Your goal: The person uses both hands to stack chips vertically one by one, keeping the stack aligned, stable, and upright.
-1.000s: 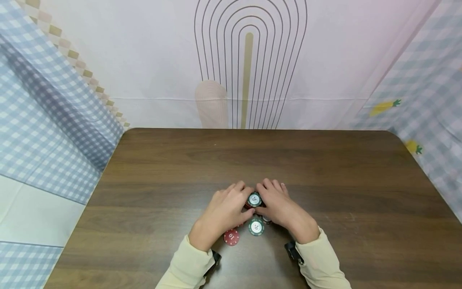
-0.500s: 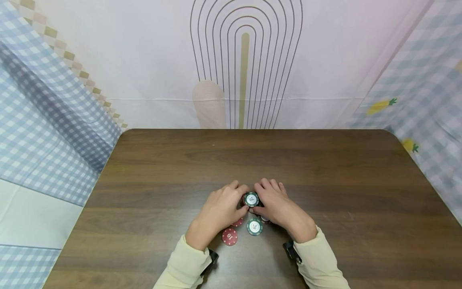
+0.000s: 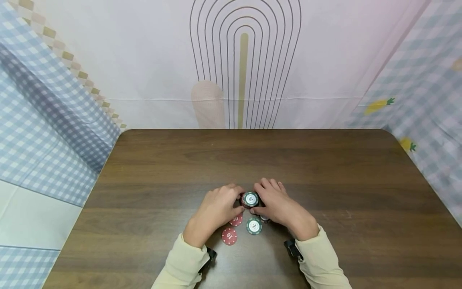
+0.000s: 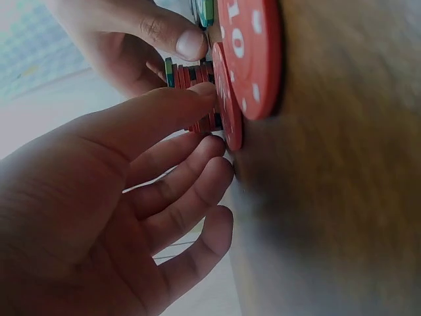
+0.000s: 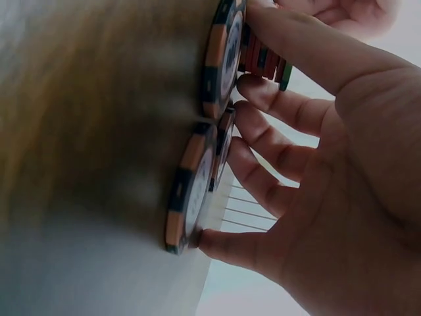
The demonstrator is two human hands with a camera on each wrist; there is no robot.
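Both hands, left hand (image 3: 215, 208) and right hand (image 3: 276, 205), fingers clamped on chip stack (image 3: 250, 199); squeeze evenly, squaring edges, avoiding loose chips (image 3: 254, 226) at 6 o'clock.

My table (image 3: 325, 168) is dark wood-grain with a satin sheen; the poker chips (image 3: 250, 199) look like smooth plastic; my sleeves (image 3: 187, 267) are soft matt cloth.
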